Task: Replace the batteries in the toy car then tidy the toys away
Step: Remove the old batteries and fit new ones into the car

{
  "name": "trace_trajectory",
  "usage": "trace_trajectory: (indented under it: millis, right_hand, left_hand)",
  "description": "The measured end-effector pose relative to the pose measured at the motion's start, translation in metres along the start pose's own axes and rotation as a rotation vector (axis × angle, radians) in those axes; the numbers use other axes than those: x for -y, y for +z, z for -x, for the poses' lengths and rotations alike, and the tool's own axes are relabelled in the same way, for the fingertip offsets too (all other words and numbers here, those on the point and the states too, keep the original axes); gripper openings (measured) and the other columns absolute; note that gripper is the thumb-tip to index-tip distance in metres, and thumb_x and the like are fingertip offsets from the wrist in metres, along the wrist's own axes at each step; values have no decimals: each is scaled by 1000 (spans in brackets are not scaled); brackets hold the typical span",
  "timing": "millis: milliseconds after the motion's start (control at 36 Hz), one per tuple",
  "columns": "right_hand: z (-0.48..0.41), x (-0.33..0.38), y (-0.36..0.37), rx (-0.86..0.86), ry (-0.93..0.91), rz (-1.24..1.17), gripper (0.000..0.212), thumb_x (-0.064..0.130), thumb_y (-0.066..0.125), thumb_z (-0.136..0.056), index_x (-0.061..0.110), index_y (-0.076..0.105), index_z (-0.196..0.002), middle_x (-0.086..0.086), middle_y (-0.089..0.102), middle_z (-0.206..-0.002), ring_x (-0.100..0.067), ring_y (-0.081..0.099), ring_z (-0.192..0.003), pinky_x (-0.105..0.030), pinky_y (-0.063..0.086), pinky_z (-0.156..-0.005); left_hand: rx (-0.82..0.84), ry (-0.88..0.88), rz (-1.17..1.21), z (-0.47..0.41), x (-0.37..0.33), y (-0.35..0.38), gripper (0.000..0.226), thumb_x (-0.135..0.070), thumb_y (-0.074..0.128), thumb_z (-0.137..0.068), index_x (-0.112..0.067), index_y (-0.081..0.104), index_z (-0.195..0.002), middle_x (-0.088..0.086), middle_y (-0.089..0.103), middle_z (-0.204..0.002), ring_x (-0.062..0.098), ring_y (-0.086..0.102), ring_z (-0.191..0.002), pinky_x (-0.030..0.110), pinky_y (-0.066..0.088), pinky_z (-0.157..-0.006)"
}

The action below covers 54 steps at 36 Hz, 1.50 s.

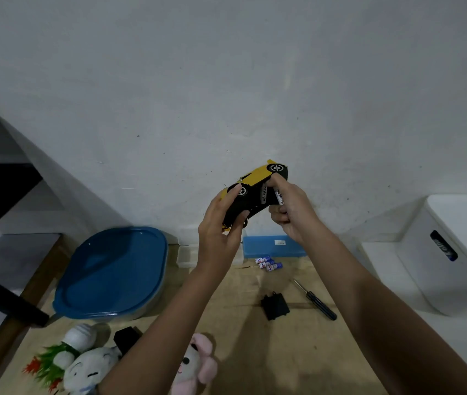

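L hand (220,223) grips the yellow toy car (255,181), held up w/ underside toward camera. R hand (290,216) pinches a battery (279,196) at the car's open bay, prob. half seated. Spare batteries (268,263) and screwdriver (315,299) lie on the surface (297,352) below.

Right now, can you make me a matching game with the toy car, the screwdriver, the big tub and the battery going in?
Things:
1 toy car
2 screwdriver
3 big tub
4 white battery

Clues:
A has a blue lid
B pinched in the right hand
C lying on the table beside the black cover
D gripped by the left hand

Pairs: 1-D, 2-C, 3-A, 4-B.
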State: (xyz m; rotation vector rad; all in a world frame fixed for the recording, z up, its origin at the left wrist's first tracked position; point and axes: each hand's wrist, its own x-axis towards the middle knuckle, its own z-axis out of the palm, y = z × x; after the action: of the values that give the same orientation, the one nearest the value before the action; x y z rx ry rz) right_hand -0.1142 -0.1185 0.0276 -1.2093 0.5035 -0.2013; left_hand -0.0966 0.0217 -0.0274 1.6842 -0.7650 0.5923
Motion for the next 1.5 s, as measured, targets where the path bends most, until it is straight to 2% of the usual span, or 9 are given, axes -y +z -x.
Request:
trace_trajectory:
  millis: [361,528,778,1000,1139,1222,1389,1444,1500]
  right_hand:
    - [-1,6,0,33,2,-54,19,11,52,-79,14,35,-70,-3,35,-65,-5,21,-33,-16,18,-29]
    - [0,7,-2,30,7,-64,19,10,51,-79,14,36,-68,-2,35,-64,-6,20,-34,-17,17,-30]
    - [4,10,-6,39,-16,-49,20,10,50,-80,14,38,-64,-1,33,-65,-6,17,-35,-17,13,-32]
    - [0,10,-7,14,-49,96,18,27,63,-80,11,53,-81,-5,40,-77,-7,22,-38,-18,19,-33]
    - [-4,6,-4,-74,-119,210,36,43,69,-77,11,54,-79,-6,44,-69,-9,27,-41,-20,25,-37]
    - [-4,1,-5,-138,-171,254,37,47,65,-80,11,58,-76,-2,45,-63,-10,33,-43,-22,30,-40]
    - [-1,-2,-18,-325,-349,341,30,38,53,-91,10,62,-84,1,51,-61,-7,42,-36,-22,38,-44]
    - [0,-2,-21,-406,-453,362,28,33,47,-95,13,62,-82,1,60,-73,-11,47,-47,-18,39,-41]
    - [1,0,-22,-444,-538,375,29,32,44,-96,13,58,-78,4,55,-68,-12,44,-53,-25,41,-48]
  left_hand:
    - [7,9,-14,-2,0,1,53,2,62,-84,-22,43,-128,0,52,-122,-11,45,-115,10,46,-88]
    - [11,-15,7,-3,-2,1,52,0,62,-84,-24,45,-126,-3,53,-122,-9,47,-113,19,51,-86]
    - [-35,-174,112,-4,-5,1,49,-5,63,-85,-29,48,-125,-17,52,-120,-3,52,-111,16,51,-82]
    - [-12,-300,179,-15,-14,-3,53,-6,66,-85,-42,49,-120,-21,53,-118,-2,51,-113,28,54,-87]
    - [-45,-411,280,-19,-14,-3,48,-5,67,-83,-29,52,-121,-23,56,-111,8,58,-107,40,58,-79]
    - [-66,-480,368,-19,-15,-4,45,-1,67,-83,-28,53,-116,-10,57,-113,14,59,-106,38,60,-72]
    - [-68,-590,481,-16,-13,-10,42,0,66,-83,-31,53,-108,6,56,-117,20,60,-106,35,59,-69]
    - [-57,-603,494,-15,-13,-12,42,1,65,-83,-29,53,-108,5,55,-117,20,59,-106,33,59,-68]
    - [-39,-610,501,-15,-11,-15,41,2,65,-83,-24,52,-112,2,56,-115,18,60,-104,32,59,-67]
